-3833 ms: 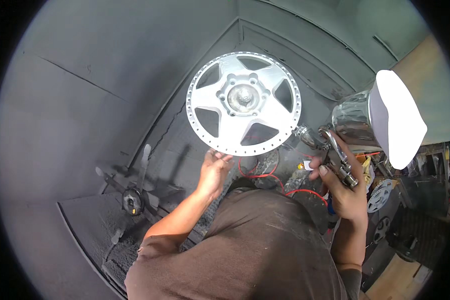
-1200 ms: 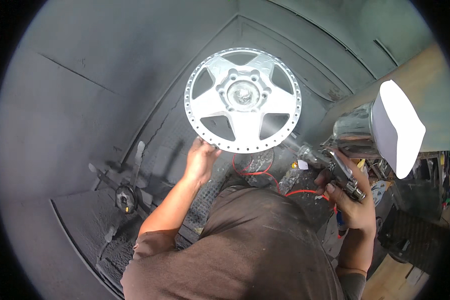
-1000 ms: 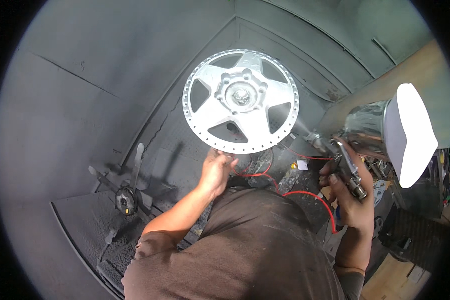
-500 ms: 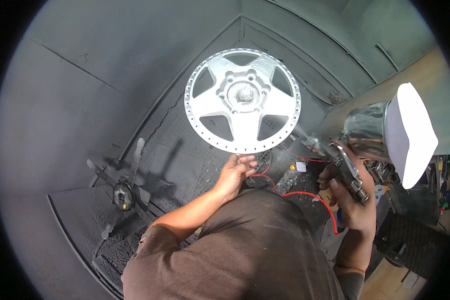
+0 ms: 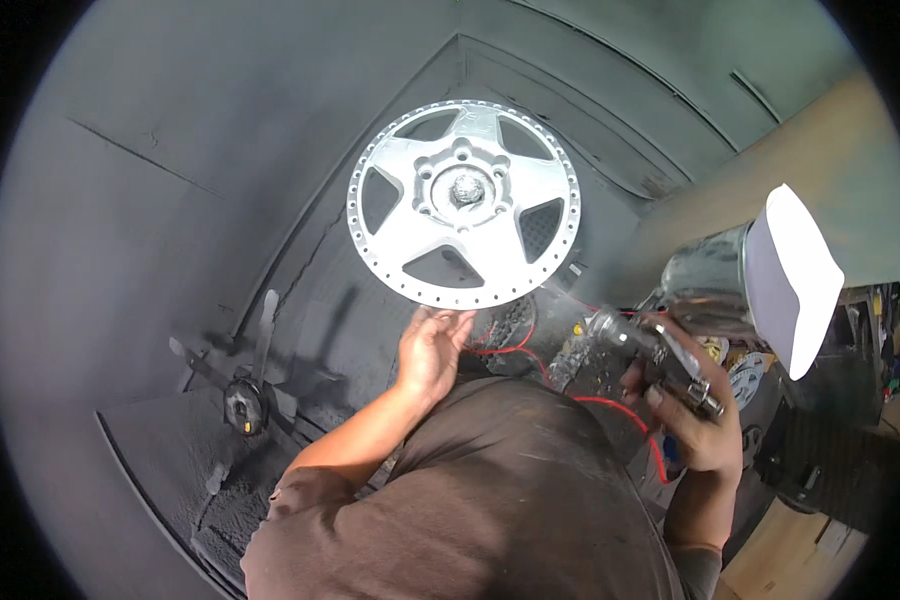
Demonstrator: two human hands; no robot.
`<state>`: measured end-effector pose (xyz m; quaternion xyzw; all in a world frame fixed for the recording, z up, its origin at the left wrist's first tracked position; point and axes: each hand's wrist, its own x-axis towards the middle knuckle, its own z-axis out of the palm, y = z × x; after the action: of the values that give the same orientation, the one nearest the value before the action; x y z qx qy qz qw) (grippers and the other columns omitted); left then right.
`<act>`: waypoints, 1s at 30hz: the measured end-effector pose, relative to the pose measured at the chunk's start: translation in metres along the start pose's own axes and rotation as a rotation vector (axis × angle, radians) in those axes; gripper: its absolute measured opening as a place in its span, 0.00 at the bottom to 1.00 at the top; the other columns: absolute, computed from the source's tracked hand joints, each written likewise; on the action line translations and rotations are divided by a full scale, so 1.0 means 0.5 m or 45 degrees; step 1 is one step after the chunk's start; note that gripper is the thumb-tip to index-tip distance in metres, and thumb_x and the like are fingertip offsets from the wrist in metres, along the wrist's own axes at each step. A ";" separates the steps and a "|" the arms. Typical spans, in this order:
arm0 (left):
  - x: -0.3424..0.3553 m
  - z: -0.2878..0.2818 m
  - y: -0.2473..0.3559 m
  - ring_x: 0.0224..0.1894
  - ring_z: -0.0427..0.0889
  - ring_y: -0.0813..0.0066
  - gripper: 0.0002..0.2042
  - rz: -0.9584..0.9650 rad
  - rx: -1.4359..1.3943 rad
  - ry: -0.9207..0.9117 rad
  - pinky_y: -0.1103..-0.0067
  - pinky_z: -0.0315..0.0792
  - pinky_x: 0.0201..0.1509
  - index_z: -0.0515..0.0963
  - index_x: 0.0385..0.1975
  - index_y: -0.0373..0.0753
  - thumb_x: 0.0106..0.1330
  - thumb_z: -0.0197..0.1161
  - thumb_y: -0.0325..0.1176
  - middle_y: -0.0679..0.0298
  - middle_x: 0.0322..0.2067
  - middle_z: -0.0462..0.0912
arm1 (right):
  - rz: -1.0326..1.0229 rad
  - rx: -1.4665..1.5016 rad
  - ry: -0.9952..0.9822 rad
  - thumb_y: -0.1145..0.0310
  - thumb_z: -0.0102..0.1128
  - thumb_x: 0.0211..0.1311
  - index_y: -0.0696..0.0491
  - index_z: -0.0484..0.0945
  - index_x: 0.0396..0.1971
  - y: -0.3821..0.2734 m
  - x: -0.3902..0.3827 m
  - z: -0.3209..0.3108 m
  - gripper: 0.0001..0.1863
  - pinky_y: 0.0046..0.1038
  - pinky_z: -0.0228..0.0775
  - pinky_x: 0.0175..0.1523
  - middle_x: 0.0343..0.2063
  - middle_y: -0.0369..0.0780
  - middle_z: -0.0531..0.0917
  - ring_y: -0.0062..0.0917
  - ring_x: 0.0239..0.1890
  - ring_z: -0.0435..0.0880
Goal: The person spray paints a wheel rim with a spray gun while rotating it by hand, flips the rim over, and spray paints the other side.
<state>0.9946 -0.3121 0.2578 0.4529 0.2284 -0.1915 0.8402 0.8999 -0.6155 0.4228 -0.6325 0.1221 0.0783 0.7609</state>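
A silver five-spoke wheel (image 5: pixel 490 245), with small holes around its edge and a crumpled foil ball at its hub, stands out in front of me. My left hand (image 5: pixel 432 350) is at the wheel's near edge, its bent fingers against the rim and the tips partly hidden beneath it. My right hand (image 5: pixel 705 430) is wrapped around a metal spray gun (image 5: pixel 660 355). The gun's nozzle points at the wheel's lower right edge, a short gap away, with a faint streak of mist between. A see-through cup (image 5: pixel 705 285) with a white cover (image 5: pixel 790 280) is fixed to the gun.
A red hose (image 5: pixel 610 402) loops across the floor below the gun. At the left stands a dark stand with several arms (image 5: pixel 245 400). Grey walls (image 5: pixel 190 120) close in the left and far sides. Assorted objects and a wooden board (image 5: pixel 785 560) lie at the right.
The wheel has turned, its spokes now at other angles. In the picture, wheel, left hand and spray gun have shifted left, and the gun sits slightly lower. The mist streak looks fainter.
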 end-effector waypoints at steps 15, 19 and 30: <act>0.127 -0.155 0.309 0.65 0.71 0.54 0.26 0.479 0.039 0.301 0.65 0.66 0.67 0.55 0.69 0.30 0.75 0.46 0.36 0.49 0.66 0.65 | -0.059 -0.158 -0.078 0.82 0.59 0.58 0.58 0.70 0.66 -0.057 -0.037 0.069 0.32 0.23 0.73 0.49 0.36 0.37 0.83 0.20 0.39 0.80; 0.106 -0.176 0.226 0.61 0.72 0.57 0.21 0.300 -0.073 0.315 0.63 0.67 0.66 0.68 0.55 0.35 0.76 0.47 0.48 0.55 0.59 0.71 | 0.042 -0.179 0.113 0.83 0.58 0.57 0.59 0.71 0.65 -0.061 -0.047 0.055 0.32 0.23 0.73 0.49 0.37 0.38 0.82 0.20 0.39 0.80; -0.071 -0.050 0.018 0.61 0.74 0.49 0.26 -0.088 -0.261 -0.018 0.59 0.71 0.65 0.66 0.53 0.38 0.76 0.43 0.58 0.55 0.50 0.74 | 0.029 0.068 -0.063 0.78 0.63 0.56 0.61 0.70 0.65 -0.049 -0.097 0.063 0.33 0.27 0.76 0.50 0.39 0.41 0.84 0.25 0.43 0.84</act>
<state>0.9651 -0.2822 0.2717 0.3550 0.2564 -0.1994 0.8766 0.8631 -0.5876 0.4650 -0.6083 0.1124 0.0992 0.7795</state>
